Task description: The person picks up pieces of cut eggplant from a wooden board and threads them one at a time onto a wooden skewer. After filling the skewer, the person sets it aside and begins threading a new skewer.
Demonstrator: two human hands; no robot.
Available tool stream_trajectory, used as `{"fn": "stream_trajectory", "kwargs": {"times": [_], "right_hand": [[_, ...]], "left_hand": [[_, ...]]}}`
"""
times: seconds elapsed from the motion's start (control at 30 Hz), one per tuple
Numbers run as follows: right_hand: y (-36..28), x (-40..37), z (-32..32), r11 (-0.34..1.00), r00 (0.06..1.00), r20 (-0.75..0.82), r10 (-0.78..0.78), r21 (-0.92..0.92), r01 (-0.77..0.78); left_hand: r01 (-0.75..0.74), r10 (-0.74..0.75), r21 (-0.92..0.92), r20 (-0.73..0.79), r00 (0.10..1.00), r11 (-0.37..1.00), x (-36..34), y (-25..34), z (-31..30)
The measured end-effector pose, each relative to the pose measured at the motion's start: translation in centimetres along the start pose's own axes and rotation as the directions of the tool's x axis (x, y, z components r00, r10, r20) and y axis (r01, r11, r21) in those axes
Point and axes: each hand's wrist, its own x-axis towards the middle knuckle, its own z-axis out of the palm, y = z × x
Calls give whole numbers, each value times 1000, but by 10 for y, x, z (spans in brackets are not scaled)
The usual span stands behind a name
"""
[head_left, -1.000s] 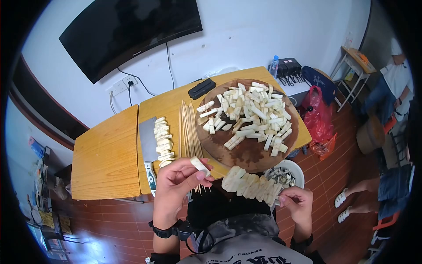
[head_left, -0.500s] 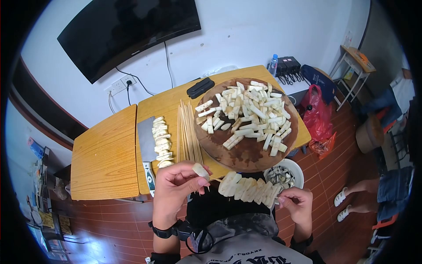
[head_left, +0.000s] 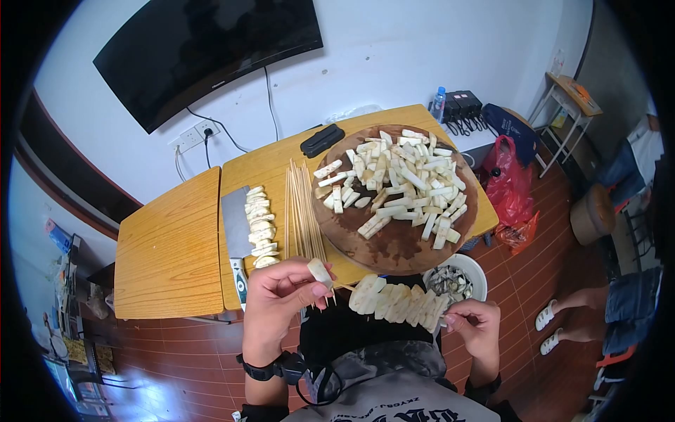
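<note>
My left hand (head_left: 280,301) pinches a pale peeled eggplant piece (head_left: 320,273) between thumb and fingers, at the skewer's tip end. A loaded eggplant skewer (head_left: 397,304) lies level in front of my body, with several slices pressed side by side on it. At its other end, my right hand (head_left: 474,322) is closed around the stick. Just beyond my hands is a round wooden board (head_left: 387,253) heaped with cut eggplant strips (head_left: 408,172). Bare bamboo skewers (head_left: 304,211) lie bundled left of the board.
On the yellow table (head_left: 169,246), a finished-looking row of eggplant slices (head_left: 260,225) rests along a cleaver (head_left: 238,218). A black case (head_left: 322,140) sits behind the skewers. Below the board's right edge stands a white bucket (head_left: 478,274) with dark peelings. Another person's legs (head_left: 583,309) show at right.
</note>
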Motion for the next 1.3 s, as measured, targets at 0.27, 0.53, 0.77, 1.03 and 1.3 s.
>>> {"fn": "stream_trajectory", "kwargs": {"times": [0.27, 0.53, 0.77, 1.03, 1.3], "right_hand": [[-1, 2, 0, 999, 1000, 5, 6, -38, -6], [-3, 3, -1, 999, 1000, 10, 21, -49, -21], [-2, 1, -2, 997, 1000, -4, 12, -79, -12], [0, 0, -8, 994, 1000, -6, -24, -105, 23], [-2, -1, -9, 992, 997, 7, -73, -106, 74]], "left_hand": [[-22, 20, 88, 23, 1000, 996, -1, -2, -5], [-8, 1, 147, 42, 999, 989, -1, 7, -3], [-28, 19, 196, 48, 999, 980, -2, 7, -2], [12, -39, 221, 119, 992, 975, -2, 6, -2], [79, -111, 175, 181, 977, 981, -4, 2, 3]]}}
